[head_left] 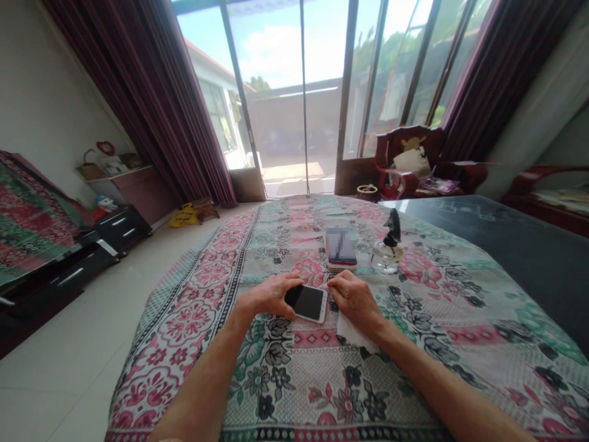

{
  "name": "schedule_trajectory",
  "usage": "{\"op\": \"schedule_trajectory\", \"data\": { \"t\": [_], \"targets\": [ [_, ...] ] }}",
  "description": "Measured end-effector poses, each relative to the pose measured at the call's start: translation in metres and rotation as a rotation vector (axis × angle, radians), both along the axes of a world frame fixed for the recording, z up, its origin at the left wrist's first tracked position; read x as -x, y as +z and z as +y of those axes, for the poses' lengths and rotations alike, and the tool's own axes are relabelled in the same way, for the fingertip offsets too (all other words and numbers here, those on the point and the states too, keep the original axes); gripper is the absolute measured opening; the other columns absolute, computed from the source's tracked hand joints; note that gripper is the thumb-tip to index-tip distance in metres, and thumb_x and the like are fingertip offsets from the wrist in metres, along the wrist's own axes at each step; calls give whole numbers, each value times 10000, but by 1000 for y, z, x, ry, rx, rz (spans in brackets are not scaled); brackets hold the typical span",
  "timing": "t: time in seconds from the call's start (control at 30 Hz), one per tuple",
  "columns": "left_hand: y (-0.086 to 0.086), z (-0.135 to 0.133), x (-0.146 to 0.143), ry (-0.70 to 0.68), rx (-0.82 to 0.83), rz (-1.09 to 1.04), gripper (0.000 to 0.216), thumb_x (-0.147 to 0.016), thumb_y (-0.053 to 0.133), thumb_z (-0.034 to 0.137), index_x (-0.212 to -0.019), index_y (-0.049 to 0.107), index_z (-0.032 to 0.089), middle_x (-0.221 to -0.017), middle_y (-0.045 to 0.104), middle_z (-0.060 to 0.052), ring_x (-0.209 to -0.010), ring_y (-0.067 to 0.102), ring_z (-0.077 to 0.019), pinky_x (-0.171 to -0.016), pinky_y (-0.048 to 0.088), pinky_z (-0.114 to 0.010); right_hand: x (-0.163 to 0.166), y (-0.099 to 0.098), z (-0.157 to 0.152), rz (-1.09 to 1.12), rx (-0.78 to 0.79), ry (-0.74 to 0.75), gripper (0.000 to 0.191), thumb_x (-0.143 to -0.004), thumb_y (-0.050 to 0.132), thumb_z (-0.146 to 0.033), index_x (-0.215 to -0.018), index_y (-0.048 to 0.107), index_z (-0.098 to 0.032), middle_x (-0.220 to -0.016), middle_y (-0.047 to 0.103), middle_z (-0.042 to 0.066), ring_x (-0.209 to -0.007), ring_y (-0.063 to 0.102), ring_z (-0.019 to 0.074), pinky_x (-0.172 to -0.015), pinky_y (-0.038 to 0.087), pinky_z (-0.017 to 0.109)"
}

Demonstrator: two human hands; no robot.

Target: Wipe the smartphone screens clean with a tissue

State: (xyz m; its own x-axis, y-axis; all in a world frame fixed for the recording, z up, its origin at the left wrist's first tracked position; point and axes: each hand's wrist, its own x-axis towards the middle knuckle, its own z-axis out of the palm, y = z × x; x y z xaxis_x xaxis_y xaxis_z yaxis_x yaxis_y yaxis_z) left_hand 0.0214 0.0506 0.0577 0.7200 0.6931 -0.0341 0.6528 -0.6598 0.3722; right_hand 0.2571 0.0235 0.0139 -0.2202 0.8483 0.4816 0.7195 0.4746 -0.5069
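My left hand [269, 293] grips the left end of a phone [307, 302] with a dark screen and white edge, lying on the floral tablecloth [294, 374]. At the phone's right edge, my right hand [353, 299] is closed over a white cloth or tissue [353, 336] that sticks out under the palm. Just beyond the hands lies a small stack of phones [341, 249], flat on the cloth.
A small glass stand with a dark figure [390, 245] sits right of the stack. A dark glass table [515, 252] adjoins on the right. Red wooden chairs [416, 161] stand by the sliding glass doors. Low black drawers [110, 230] line the left wall.
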Motion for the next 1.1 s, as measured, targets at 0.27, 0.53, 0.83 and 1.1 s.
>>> {"op": "schedule_trajectory", "data": {
  "t": [0.27,0.53,0.83,1.1],
  "targets": [
    [8,-6,-4,159,-112,159,535,-591,723,346,-1095,593,223,-1053,612,-76,-976,582,-287,-858,451,-354,-2,-3,2,12,-8,0,183,-837,511,-181,-780,684,-191,-802,595,41,-742,588,162,-712,463,286],
    [6,-9,-8,640,-59,189,680,-678,645,593,-1145,503,120,-994,648,-203,-981,611,-374,-818,446,-431,-3,-6,3,28,-6,7,181,-834,509,-195,-777,681,-194,-804,607,43,-751,595,169,-717,462,294],
    [13,1,20,488,-26,153,560,-752,610,249,-1294,472,217,-1029,661,-112,-981,621,-294,-827,463,-376,-3,-4,2,31,-4,11,167,-826,516,-196,-765,672,-201,-793,603,38,-745,597,169,-716,465,297],
    [-2,-5,12,47,-271,339,999,-628,658,41,-1448,161,322,-1554,141,-120,-1368,225,-372,-993,348,-477,-2,-5,4,20,-9,13,174,-822,507,-196,-780,676,-207,-798,605,39,-753,601,169,-717,472,296]
  ]
}}
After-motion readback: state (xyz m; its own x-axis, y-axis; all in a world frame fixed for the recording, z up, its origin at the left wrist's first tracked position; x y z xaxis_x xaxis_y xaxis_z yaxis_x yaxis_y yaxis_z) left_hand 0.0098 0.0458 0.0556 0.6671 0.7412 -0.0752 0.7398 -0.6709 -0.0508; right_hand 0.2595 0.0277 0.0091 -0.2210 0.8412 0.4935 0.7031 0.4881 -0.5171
